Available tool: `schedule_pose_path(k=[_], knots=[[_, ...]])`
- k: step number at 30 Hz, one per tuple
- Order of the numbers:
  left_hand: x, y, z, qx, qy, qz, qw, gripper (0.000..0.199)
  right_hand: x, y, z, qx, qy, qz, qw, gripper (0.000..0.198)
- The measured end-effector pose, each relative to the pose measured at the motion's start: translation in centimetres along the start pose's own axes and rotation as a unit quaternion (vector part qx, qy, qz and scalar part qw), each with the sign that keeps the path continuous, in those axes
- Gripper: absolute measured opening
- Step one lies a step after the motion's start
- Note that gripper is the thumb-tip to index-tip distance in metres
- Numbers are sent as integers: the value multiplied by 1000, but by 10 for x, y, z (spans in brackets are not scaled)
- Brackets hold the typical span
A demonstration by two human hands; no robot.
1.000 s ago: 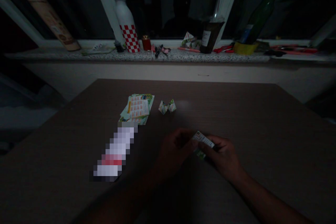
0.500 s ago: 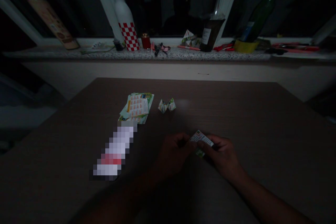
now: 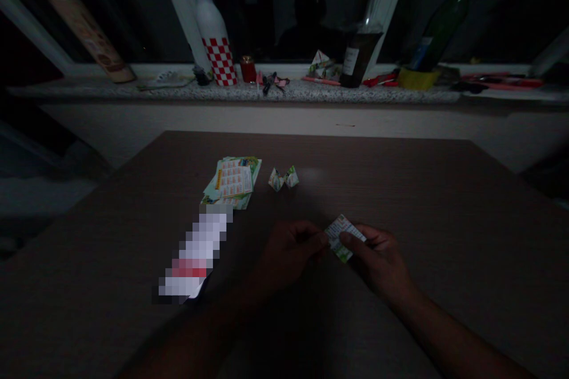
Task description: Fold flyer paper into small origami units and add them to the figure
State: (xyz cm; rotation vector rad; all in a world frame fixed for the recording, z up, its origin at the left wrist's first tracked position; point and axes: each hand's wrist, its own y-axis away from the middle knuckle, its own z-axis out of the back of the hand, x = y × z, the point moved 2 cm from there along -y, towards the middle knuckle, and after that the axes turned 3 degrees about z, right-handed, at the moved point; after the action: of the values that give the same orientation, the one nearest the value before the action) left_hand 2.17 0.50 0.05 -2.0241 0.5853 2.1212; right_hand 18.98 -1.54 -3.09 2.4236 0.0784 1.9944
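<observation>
One folded paper square [image 3: 336, 233] sits over the table [image 3: 409, 183], right of centre, its right side pinched in your right hand [image 3: 382, 257]; whether your left hand [image 3: 287, 251], at its left corner, grips it too, I cannot tell. It's likely light, springy and easily creased, so favour the edges.

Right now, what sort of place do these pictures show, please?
Probably a room in a home, perhaps at night: a brown wood-grain table stands below dark window panes, and a speckled grey stone sill holds a white bottle with red checks.
</observation>
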Motion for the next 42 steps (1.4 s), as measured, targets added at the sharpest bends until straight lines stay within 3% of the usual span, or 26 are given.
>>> schedule_pose_path(k=[6,11,17,20,22,24,25,27,29,31,33,36,42], knots=[[3,0,-4,8,76,8,997,22,3,2,0,15,-41,13,999,24],[12,-4,-8,57,223,95,968,25,10,0,-3,39,-166,18,985,35],[18,-3,-20,119,312,157,929,27,8,1,-7,109,-118,12,987,37],[20,-1,-24,134,273,166,938,31,9,1,-7,126,-98,20,987,22],[18,1,-23,137,177,129,966,36,10,1,-7,129,-92,17,987,20],[12,3,-17,118,3,50,992,25,11,0,-6,115,-84,23,990,20],[8,5,-12,80,-56,19,995,21,11,-1,-6,103,-72,27,992,21],[1,7,-3,13,-151,-40,988,16,11,-2,-3,70,-36,32,996,21],[-5,9,5,-27,-204,-118,971,30,12,-3,-1,31,7,31,999,22],[-8,9,8,-7,-251,-201,947,38,13,-4,-1,-6,32,32,999,23],[-7,7,8,36,-293,-259,920,29,15,-5,-1,-34,42,32,998,24],[-4,1,11,45,-298,-286,910,21,17,-3,-1,-57,54,44,996,25],[-3,1,20,-37,-219,-232,947,15,22,5,4,1,109,143,984,13]])
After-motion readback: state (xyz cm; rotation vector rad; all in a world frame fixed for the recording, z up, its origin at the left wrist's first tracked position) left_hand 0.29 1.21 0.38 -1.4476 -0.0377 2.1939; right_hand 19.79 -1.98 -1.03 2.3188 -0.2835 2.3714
